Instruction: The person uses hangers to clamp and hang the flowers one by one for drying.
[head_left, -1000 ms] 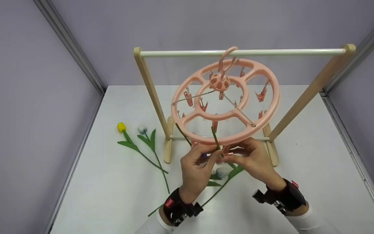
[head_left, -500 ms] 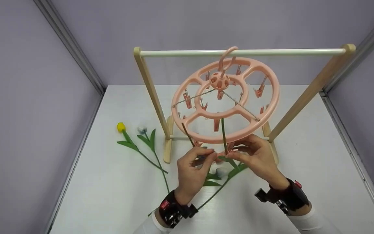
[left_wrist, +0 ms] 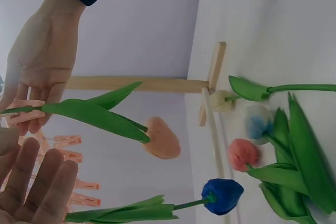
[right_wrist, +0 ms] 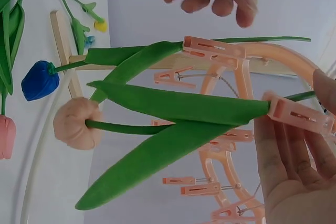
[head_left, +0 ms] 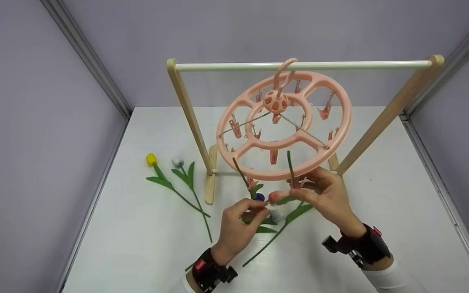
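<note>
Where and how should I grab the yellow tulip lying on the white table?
I'd pinch the yellow tulip by its slender green stem, just below the leaves, coming from above with the left hand. It lies flat, that stretch looks bare, and farther down it crosses the stem of a blue-and-white tulip, so gripping there could drag both.

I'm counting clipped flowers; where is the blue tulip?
In the head view, the blue tulip hangs below the pink hanger, beyond the left hand; the right wrist view shows it left of the peach tulip.
</note>
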`<state>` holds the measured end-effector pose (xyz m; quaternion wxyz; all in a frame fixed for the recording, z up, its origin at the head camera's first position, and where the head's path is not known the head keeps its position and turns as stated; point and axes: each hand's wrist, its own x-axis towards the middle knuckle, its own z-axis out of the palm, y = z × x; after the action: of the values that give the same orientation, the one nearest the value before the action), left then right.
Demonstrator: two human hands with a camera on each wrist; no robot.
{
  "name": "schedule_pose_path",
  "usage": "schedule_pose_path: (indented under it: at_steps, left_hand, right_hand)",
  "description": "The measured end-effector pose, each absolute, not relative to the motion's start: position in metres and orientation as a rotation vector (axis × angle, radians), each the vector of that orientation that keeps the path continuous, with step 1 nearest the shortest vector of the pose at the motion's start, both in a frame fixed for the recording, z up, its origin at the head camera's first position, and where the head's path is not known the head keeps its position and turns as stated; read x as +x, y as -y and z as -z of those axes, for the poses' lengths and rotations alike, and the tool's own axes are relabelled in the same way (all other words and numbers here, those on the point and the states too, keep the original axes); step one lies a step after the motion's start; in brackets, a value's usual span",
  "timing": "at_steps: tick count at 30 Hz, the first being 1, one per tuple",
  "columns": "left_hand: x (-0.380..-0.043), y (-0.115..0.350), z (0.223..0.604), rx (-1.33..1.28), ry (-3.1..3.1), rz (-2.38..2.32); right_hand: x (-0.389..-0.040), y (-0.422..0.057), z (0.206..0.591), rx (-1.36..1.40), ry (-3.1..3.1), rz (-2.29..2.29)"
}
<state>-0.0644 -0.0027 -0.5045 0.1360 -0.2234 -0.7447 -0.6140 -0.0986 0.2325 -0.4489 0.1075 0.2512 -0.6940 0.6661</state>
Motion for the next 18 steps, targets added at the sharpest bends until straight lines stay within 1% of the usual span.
schedule_pose_path:
  at_steps: [7,13,18]
  left_hand:
    - [-0.056,0.006,0.528,-0.661,2.472,1.705]
    - [-0.048,0.007,0.554,-0.674,2.702,1.467]
    - [-0.042,0.008,0.574,-0.684,2.855,1.223]
  right_hand:
    - [-0.1,-0.238,0.452,0.719,2.061,-1.963]
    - [-0.099,-0.243,0.456,0.651,2.073,-1.944]
    - [-0.096,-0.254,0.465,0.61,2.098,-1.84]
